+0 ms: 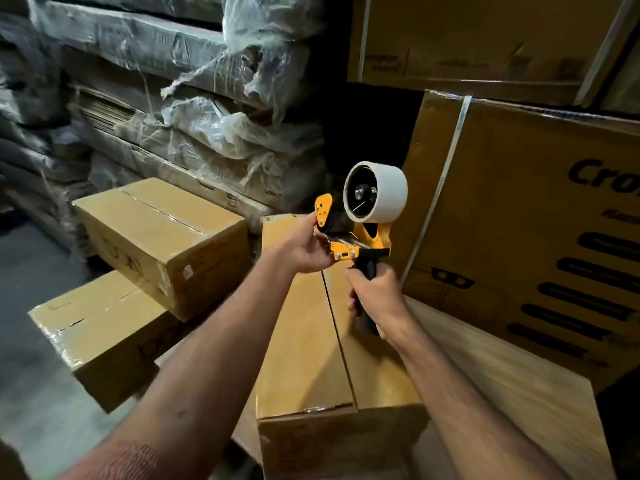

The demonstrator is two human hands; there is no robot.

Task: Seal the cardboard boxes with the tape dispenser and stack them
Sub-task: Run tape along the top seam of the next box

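A cardboard box (304, 344) lies lengthwise in front of me, its two top flaps closed with a bare seam down the middle. Above its far end I hold an orange tape dispenser (360, 230) carrying a white tape roll (391, 192). My right hand (375, 299) grips the dispenser's black handle. My left hand (304, 247) pinches the dispenser's front end near the orange plate and the blade. Two taped boxes sit to the left, one (162, 237) stacked on the other (100, 334).
Large printed cartons (526, 216) stand close on the right, another carton (467, 39) above them. Plastic-wrapped bundles of flat cardboard (194, 109) pile up behind and left. A wooden surface (502, 393) carries the box. Grey floor (31, 393) shows at lower left.
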